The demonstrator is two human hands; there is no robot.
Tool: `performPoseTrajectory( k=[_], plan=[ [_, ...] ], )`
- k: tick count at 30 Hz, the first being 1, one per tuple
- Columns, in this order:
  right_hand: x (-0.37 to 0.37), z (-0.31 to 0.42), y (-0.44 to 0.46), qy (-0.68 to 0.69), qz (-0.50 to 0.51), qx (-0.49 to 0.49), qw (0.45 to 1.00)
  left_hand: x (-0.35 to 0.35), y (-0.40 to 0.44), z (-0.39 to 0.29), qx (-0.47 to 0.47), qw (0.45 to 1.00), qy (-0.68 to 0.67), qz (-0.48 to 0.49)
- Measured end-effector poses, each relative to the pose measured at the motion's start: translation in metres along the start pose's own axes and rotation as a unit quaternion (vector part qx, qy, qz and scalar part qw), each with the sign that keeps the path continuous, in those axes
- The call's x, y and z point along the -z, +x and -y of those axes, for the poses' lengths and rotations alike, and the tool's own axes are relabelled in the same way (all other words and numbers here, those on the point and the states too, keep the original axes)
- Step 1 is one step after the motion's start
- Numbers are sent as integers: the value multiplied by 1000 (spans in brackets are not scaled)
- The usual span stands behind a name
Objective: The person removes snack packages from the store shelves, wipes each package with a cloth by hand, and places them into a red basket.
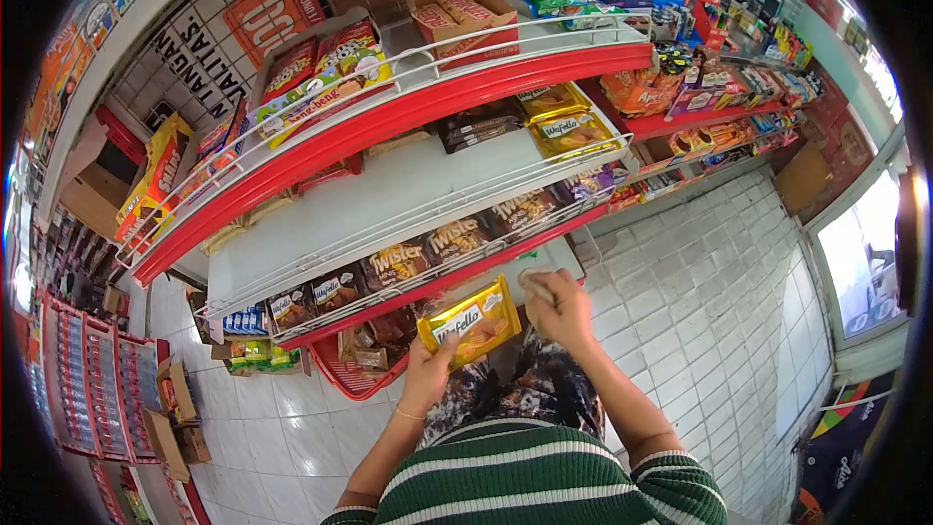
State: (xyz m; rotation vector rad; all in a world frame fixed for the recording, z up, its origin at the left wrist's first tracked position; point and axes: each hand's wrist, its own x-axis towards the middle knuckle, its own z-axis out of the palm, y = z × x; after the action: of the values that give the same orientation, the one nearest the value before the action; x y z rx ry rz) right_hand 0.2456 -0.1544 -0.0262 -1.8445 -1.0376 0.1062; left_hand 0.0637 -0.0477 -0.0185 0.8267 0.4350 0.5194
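Note:
My left hand (428, 370) grips a yellow Wafello wafer pack (473, 323) by its lower left side, with the thumb on the front and the label turned up toward me. Just right of the pack, my right hand (561, 311) is closed on a crumpled pale cloth (531, 289). Both hands are in front of the low shelf. Behind them stands a row of brown Twister packs (396, 263), beside dark Wafello packs (335, 289). More yellow Wafello packs (573, 133) lie at the right end of the white shelf (389, 185) above.
A red basket (362, 391) holding brown packs sits on the floor at my left. The upper shelf carries a Beng-Beng box (321, 87) and an open carton (462, 24). White wire rails edge the shelves. Cardboard boxes (178, 408) stand far left; a glass door (860, 253) is at right.

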Motion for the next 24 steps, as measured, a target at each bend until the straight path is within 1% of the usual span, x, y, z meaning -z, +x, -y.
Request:
performPoseTrajectory(
  k=[1,2,4,5,6,7,8,9,11,12,13,14,15,16,17,18,19,20,21,22,23,24],
  plan=[
    [0,-5,4,76,-59,-27,995,2,-1,-3,-9,995,95,14],
    [5,9,7,75,-59,-29,995,3,-2,-3,-16,981,190,28],
    [12,52,9,124,11,19,992,3,-2,0,0,979,205,18],
    [12,62,10,112,50,88,989,2,-1,-2,-28,953,297,47],
    [12,70,9,63,109,113,986,1,0,-4,-56,918,386,75],
    [12,72,9,24,123,130,984,-1,-1,-4,-50,936,341,72],
    [11,73,9,-14,137,147,980,0,-2,-4,-49,935,342,73],
    [13,70,10,-13,137,147,980,1,-3,-6,-37,945,317,63],
    [23,58,15,-26,167,102,980,4,-5,-8,-26,954,293,49],
    [26,46,16,-23,169,103,980,6,-6,-9,-7,971,236,49],
    [27,29,16,-27,198,46,979,8,-8,-10,13,983,177,49],
    [26,12,15,-31,226,-12,973,9,-9,-11,13,983,178,46],
    [20,-3,12,-30,227,-12,973,9,-8,-13,49,987,142,49],
    [13,-19,5,99,195,-82,972,9,-8,-14,85,989,105,53],
    [7,-31,-1,224,158,-150,950,12,-6,-11,85,989,105,54],
    [2,-39,-6,224,156,-151,950,17,-3,-6,31,989,140,44],
    [-1,-46,-10,359,104,-250,893,18,-1,-5,-23,984,174,34],
    [-6,-54,-17,482,48,-340,806,15,-1,-8,-21,984,175,36],
    [-14,-67,-26,505,78,-371,775,5,-1,-17,-93,959,258,73],
    [-14,-61,-33,506,77,-372,774,-1,1,-23,-164,920,338,109],
    [-16,-50,-40,562,138,-414,703,-3,4,-27,-181,884,398,168],
    [-20,-41,-45,610,197,-449,622,-4,5,-29,-178,884,399,169]
  ],
)
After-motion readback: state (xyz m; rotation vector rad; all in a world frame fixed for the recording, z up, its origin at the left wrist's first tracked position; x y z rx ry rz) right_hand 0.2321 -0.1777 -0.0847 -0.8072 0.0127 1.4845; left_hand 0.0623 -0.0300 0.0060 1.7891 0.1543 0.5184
